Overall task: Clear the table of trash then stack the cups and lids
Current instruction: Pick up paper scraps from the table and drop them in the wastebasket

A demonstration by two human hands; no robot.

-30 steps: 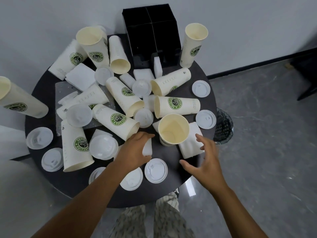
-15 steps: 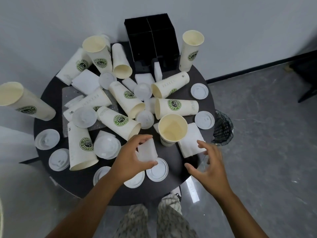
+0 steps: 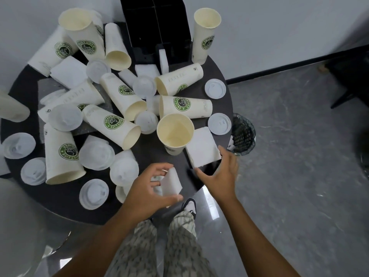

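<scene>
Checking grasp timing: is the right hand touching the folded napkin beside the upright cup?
Touching. The head view shows the right hand with thumb and fingers against the near edge of the folded napkin.

Head-worn view, steeply downward, close over round table (image 3: pixel 60 196)
</scene>
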